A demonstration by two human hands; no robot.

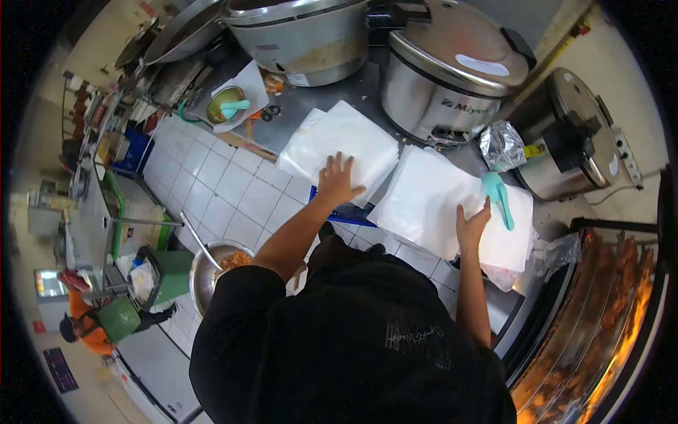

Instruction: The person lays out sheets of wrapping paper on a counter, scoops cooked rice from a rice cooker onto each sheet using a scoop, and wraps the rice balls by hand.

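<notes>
My left hand lies flat, fingers spread, on a stack of white paper sheets near the counter's edge. At the front of a second stack of white sheets is my right hand, its thumb and fingers apart and nothing seen between them. A teal rice scoop rests on this second stack, just beyond my right fingertips. Part of the right palm's underside is hidden from me.
Rice cookers stand behind the stacks, beside a foil-covered item. Flames burn in a rotisserie grill at right. A metal bowl of food is at left. A person in orange stands further off.
</notes>
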